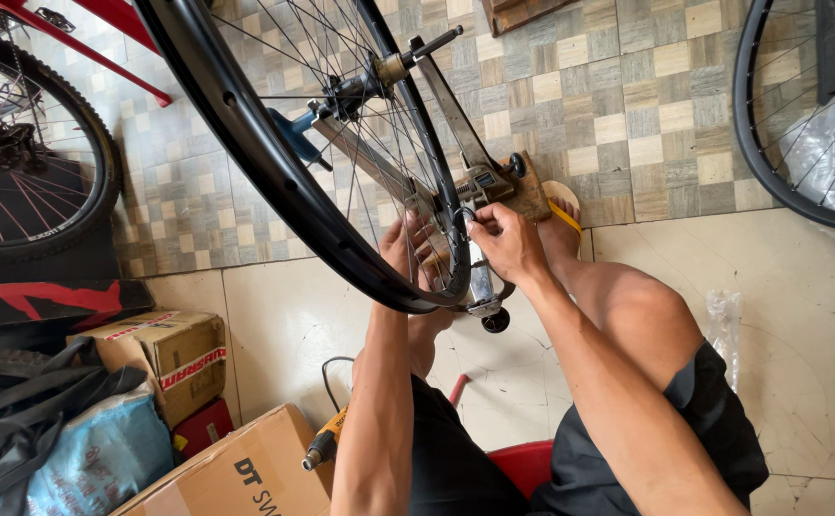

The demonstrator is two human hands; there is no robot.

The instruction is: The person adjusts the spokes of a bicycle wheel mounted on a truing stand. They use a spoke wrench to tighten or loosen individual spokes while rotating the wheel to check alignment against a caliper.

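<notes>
Floor [628, 115] of small checkered tiles runs behind the truing stand [436, 182], giving way to pale slabs nearer the person. Black spoked wheel rim [274, 172] sits mounted in the truing stand, its hub [360, 86] held at the upper ends of the stand's two metal arms. A complete bicycle wheel with tyre [44, 143] stands well left of the stand, beside a red frame tube [83, 48]; another bare rim [771, 134] curves in well to the right. Cardboard boxes [178, 358] and a blue bag [92, 459] lie left of and below the stand, nearer the person. A power drill [326, 444] lies just beside the lowest box.

The right hand [508, 244] pinches at the rim's edge by the stand's base, fingers narrowly closed on something too small to tell. The left hand [408, 248] sits behind the spokes, fingers curled at the rim; its grip is partly hidden. A sandalled foot [561, 215] rests by the stand's wooden base.
</notes>
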